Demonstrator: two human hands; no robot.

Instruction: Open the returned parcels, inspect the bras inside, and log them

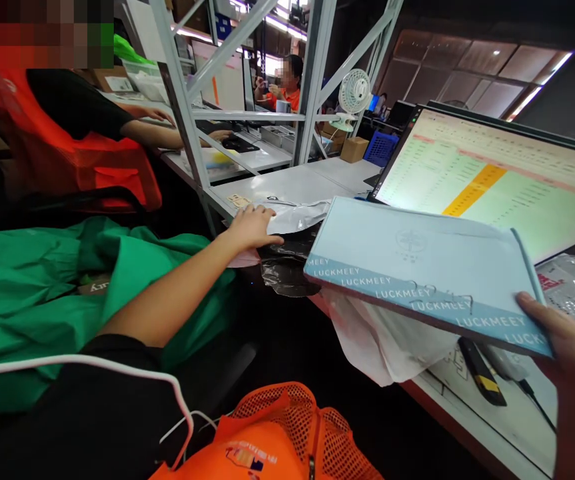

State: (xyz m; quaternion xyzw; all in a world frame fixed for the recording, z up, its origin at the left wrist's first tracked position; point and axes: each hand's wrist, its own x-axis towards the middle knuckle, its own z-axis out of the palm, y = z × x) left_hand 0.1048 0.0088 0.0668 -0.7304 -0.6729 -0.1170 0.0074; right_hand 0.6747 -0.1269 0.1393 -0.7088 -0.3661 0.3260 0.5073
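Observation:
My right hand (574, 360) grips the near right corner of a flat light-blue box (417, 260) printed with LUCKMEEY, holding it level above the desk edge. My left hand (251, 227) reaches out to the left and rests, fingers curled downward, on a grey plastic mailer bag (300, 215) lying on the white desk (307, 183). A clear plastic wrapper (287, 273) sits just below that bag. White wrapping paper (382, 340) hangs from under the box.
A monitor (497, 180) with a spreadsheet stands behind the box. A black-and-yellow scanner (482, 373) lies on the desk. A green bin bag (32, 280) is on the left. A person in an orange vest (67, 140) sits at the left, another person behind metal shelving (312, 80).

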